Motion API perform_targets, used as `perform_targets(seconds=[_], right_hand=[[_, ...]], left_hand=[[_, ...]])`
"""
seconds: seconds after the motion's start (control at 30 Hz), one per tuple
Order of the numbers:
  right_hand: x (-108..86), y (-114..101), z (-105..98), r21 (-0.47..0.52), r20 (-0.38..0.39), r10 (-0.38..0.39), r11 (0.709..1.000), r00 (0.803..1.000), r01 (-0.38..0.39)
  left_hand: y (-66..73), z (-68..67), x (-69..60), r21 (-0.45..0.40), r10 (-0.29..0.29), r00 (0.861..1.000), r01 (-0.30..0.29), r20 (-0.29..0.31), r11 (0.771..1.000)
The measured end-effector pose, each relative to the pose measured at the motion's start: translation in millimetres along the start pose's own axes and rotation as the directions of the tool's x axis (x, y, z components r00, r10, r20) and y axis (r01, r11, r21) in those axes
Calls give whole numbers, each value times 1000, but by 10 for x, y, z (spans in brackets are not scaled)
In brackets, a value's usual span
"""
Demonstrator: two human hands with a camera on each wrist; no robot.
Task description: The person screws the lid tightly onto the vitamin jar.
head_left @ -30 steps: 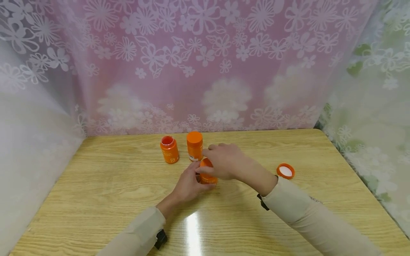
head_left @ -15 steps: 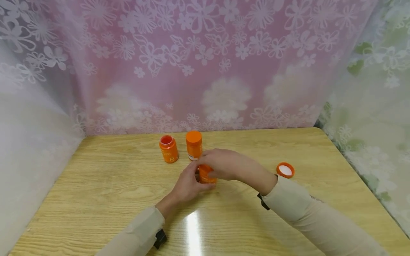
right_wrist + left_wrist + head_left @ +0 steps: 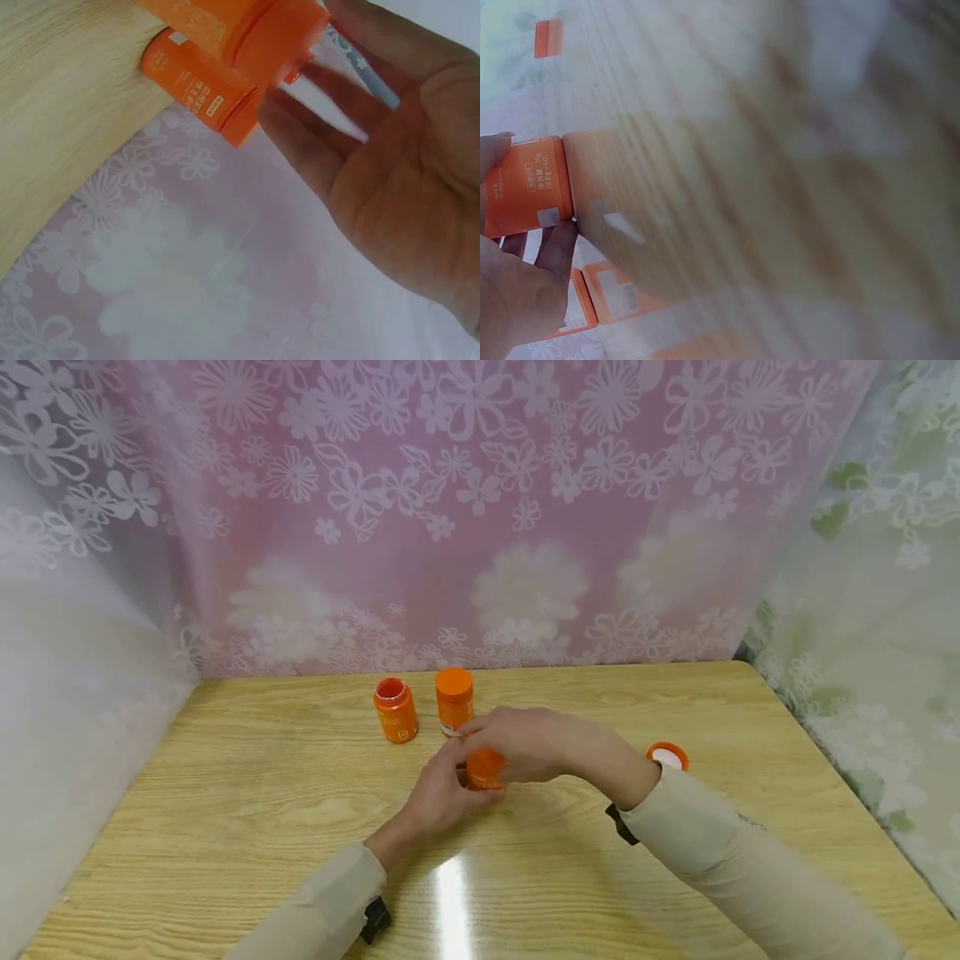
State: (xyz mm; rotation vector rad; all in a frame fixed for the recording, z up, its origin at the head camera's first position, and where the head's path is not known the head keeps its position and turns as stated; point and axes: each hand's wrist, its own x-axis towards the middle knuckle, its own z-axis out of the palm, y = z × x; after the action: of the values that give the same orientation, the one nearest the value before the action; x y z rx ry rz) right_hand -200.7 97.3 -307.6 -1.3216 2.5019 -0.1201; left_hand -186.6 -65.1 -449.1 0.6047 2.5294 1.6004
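Head view is showing, leftmost, an open orange bottle that is standing upright on the wood-grain table, its red inside exposed. Nearer, the left hand is curling fingers and thumb round the lower body of the held orange bottle; this low hold is presumably steadying it and leaving its top free. Just beyond, a capped orange bottle is standing upright, beside the open one but apart from it. The held bottle is sitting between both hands, seemingly base down on the table. Reaching over from the right, the right hand is bending its fingers and thumb round the screw cap, likely for a turning grip; how firmly they are pressing cannot be told. Farther right, a loose orange cap is lying with its white liner facing up, partly hidden by the right sleeve, probably set aside to leave working room. Glossy orange, the held bottle is bearing pale print, including "36g", and a whitish sticker near its base.
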Motion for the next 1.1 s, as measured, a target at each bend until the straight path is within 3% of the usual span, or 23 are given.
perform_targets(seconds=[0.07, 0.13, 0.5, 0.63, 0.9, 1.1], right_hand=[[6, 32, -4, 29, 3, -84, 996, 996, 84], [19, 36, 6, 34, -20, -122, 992, 992, 123], [28, -98, 99, -91, -105, 59, 993, 993, -69], [14, -41, 138, -65, -132, 22, 997, 991, -31], [-28, 128, 170, -11, -111, -88, 996, 990, 88], [-23, 48, 232, -81, -149, -45, 996, 988, 33]], left_hand=[[-4, 4, -7, 11, 8, 1000, -8, -7, 1000], [-6, 7, -11, 7, 6, 1000, -6, -8, 1000], [7, 10, -22, -4, -5, 1000, 5, -8, 1000], [12, 0, -19, -5, -10, 1000, 10, -13, 1000], [20, -9, -11, 4, -36, 999, 36, 7, 999], [1, -2, -33, 18, -23, 1000, 23, 7, 1000]])
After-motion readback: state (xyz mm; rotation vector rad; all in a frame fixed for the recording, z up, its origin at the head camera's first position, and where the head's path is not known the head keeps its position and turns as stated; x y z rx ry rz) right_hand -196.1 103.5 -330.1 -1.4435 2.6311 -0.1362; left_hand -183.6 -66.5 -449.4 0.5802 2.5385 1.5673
